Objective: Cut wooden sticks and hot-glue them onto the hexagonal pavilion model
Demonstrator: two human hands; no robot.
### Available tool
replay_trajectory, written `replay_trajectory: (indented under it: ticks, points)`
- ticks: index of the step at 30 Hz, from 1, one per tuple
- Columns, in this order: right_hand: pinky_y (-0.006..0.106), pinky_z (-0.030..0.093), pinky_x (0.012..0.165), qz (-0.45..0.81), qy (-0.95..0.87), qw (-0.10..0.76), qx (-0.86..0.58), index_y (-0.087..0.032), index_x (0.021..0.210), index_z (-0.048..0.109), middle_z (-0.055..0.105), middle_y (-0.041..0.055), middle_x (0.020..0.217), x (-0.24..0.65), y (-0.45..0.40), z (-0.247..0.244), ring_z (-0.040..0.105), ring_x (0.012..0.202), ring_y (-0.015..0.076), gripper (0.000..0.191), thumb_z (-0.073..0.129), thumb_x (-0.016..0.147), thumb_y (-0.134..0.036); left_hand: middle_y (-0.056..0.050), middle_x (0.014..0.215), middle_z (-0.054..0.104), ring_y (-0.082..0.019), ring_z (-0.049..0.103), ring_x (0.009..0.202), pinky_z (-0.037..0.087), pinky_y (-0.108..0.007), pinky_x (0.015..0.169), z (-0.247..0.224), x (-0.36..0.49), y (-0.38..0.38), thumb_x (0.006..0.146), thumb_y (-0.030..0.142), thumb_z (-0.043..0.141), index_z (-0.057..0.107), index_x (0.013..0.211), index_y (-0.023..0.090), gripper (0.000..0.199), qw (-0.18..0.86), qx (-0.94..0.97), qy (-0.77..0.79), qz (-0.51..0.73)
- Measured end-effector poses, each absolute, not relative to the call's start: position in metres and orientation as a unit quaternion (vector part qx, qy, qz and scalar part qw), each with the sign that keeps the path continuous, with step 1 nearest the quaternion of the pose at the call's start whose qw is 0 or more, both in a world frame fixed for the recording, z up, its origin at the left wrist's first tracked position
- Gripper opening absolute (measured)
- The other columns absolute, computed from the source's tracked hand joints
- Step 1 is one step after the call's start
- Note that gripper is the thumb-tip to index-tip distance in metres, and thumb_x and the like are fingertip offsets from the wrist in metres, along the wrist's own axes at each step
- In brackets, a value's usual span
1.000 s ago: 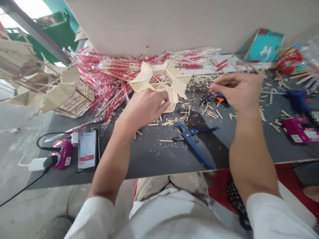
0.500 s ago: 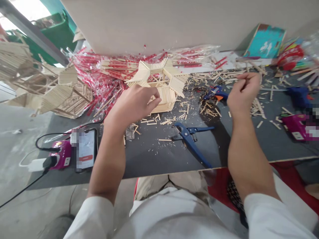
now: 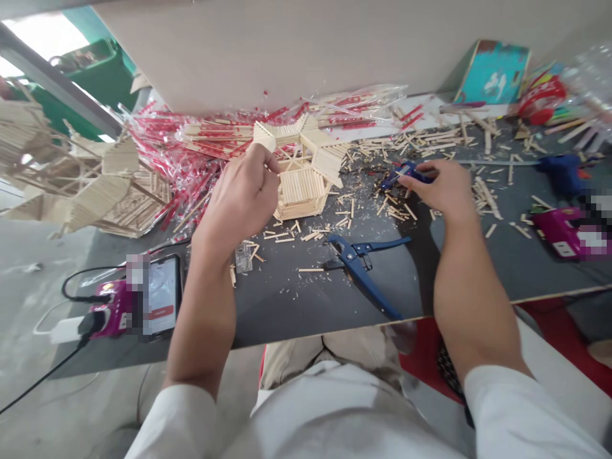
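A star-shaped model [image 3: 301, 185] made of pale wooden sticks stands on the dark table. My left hand [image 3: 251, 188] is closed at its left side, with curled fingers that hide that part of the model. To the right, my right hand [image 3: 444, 185] has its thumb and fingers around the rear of a small blue glue gun [image 3: 400, 173] lying among stick offcuts. Nearer to me lies a blue hand cutter [image 3: 366, 271] with its handles spread apart. A short stick [image 3: 310, 270] lies by the cutter's jaw.
Red-tipped sticks in plastic wrap [image 3: 205, 137] are heaped behind. A larger stick model [image 3: 100, 185] stands at left, by a phone [image 3: 162, 296] and a purple power strip [image 3: 112, 309]. Another glue gun [image 3: 561, 173] and purple strip [image 3: 557, 233] are at right.
My right hand has moved left and down onto the blue glue gun. My left hand has shifted slightly left, its fingers now curled in at the model's left side. The view has turned a little.
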State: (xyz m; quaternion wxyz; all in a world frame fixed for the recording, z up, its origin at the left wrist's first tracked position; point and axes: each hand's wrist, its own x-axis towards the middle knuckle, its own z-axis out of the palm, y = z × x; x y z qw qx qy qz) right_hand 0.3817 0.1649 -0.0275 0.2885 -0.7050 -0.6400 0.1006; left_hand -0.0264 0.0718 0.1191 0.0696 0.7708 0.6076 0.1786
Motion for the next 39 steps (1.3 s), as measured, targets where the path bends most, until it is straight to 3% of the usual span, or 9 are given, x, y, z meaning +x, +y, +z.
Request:
replay_trajectory:
  ticks: [5, 8, 11, 16, 21, 25, 30, 35, 39]
  points:
    - [0.048, 0.050, 0.095, 0.132, -0.636, 0.199, -0.734, -0.021, 0.110, 0.071, 0.076, 0.0198, 0.121, 0.387, 0.164, -0.029, 0.068, 0.104, 0.0363, 0.063, 0.092, 0.064, -0.060, -0.005, 0.083, 0.067, -0.019, 0.060, 0.074, 0.049, -0.037, 0.071, 0.118, -0.029, 0.072, 0.100, 0.019, 0.039, 0.064, 0.101, 0.023, 0.025, 0.144, 0.764, 0.581, 0.240]
    - [0.056, 0.053, 0.099, 0.106, -0.623, 0.163, -0.757, -0.021, 0.111, 0.075, 0.077, 0.0203, 0.120, 0.384, 0.164, -0.029, 0.070, 0.112, 0.0449, 0.056, 0.085, 0.071, -0.059, -0.003, 0.082, 0.066, -0.016, 0.057, 0.066, 0.047, -0.033, 0.063, 0.119, -0.030, 0.069, 0.103, 0.025, 0.043, 0.064, 0.114, 0.022, 0.025, 0.245, 0.782, 0.537, 0.201]
    - [0.060, 0.053, 0.102, 0.073, -0.590, 0.205, -0.777, -0.019, 0.114, 0.076, 0.077, 0.0202, 0.118, 0.380, 0.165, -0.029, 0.070, 0.116, 0.0475, 0.053, 0.079, 0.076, -0.055, -0.003, 0.092, 0.071, -0.015, 0.061, 0.067, 0.050, -0.031, 0.062, 0.117, -0.033, 0.069, 0.105, 0.025, 0.045, 0.055, 0.134, 0.022, 0.031, 0.269, 0.804, 0.489, 0.207]
    - [0.052, 0.059, 0.090, 0.072, -0.564, 0.295, -0.768, -0.022, 0.105, 0.075, 0.079, 0.0144, 0.104, 0.369, 0.166, -0.026, 0.075, 0.098, 0.0388, 0.046, 0.073, 0.081, -0.060, -0.006, 0.104, 0.075, -0.013, 0.066, 0.067, 0.054, -0.029, 0.059, 0.111, -0.041, 0.074, 0.108, 0.025, 0.048, 0.043, 0.129, 0.023, 0.021, 0.317, 0.769, 0.476, 0.287]
    - [0.048, 0.058, 0.087, 0.063, -0.602, 0.404, -0.686, -0.023, 0.113, 0.067, 0.077, 0.0149, 0.108, 0.346, 0.165, -0.021, 0.074, 0.098, 0.0336, 0.044, 0.060, 0.091, -0.061, -0.004, 0.103, 0.078, -0.013, 0.069, 0.071, 0.057, -0.031, 0.061, 0.118, -0.042, 0.074, 0.105, 0.024, 0.056, 0.057, 0.103, 0.021, 0.003, 0.292, 0.751, 0.492, 0.331]
    - [0.048, 0.057, 0.090, 0.079, -0.648, 0.454, -0.607, -0.028, 0.121, 0.059, 0.073, 0.0125, 0.115, 0.325, 0.170, 0.001, 0.071, 0.102, 0.0311, 0.046, 0.062, 0.087, -0.058, -0.001, 0.101, 0.077, -0.014, 0.068, 0.075, 0.057, -0.032, 0.065, 0.124, -0.043, 0.076, 0.106, 0.032, 0.055, 0.072, 0.104, 0.022, 0.020, 0.248, 0.750, 0.512, 0.339]
    - [0.043, 0.049, 0.074, 0.093, -0.734, 0.411, -0.533, -0.032, 0.105, 0.060, 0.070, 0.0068, 0.098, 0.304, 0.178, 0.057, 0.057, 0.082, 0.0257, 0.034, 0.069, 0.084, -0.059, -0.005, 0.118, 0.072, -0.016, 0.066, 0.091, 0.059, -0.035, 0.076, 0.120, -0.046, 0.083, 0.102, 0.039, 0.064, 0.078, 0.111, 0.022, 0.024, 0.151, 0.750, 0.525, 0.373]
    - [0.040, 0.043, 0.072, 0.098, -0.791, 0.352, -0.491, -0.031, 0.094, 0.054, 0.067, 0.0051, 0.092, 0.284, 0.180, 0.086, 0.049, 0.079, 0.0235, 0.040, 0.075, 0.079, -0.061, 0.000, 0.099, 0.074, -0.013, 0.067, 0.076, 0.058, -0.035, 0.073, 0.115, -0.050, 0.084, 0.095, 0.034, 0.073, 0.071, 0.135, 0.026, 0.041, 0.154, 0.735, 0.531, 0.393]
    - [0.042, 0.045, 0.073, 0.081, -0.813, 0.307, -0.487, -0.030, 0.090, 0.054, 0.068, 0.0059, 0.091, 0.271, 0.176, 0.085, 0.057, 0.081, 0.0274, 0.031, 0.075, 0.080, -0.051, 0.002, 0.092, 0.074, -0.013, 0.068, 0.072, 0.058, -0.033, 0.070, 0.113, -0.052, 0.082, 0.091, 0.030, 0.077, 0.071, 0.133, 0.031, 0.042, 0.151, 0.720, 0.535, 0.417]
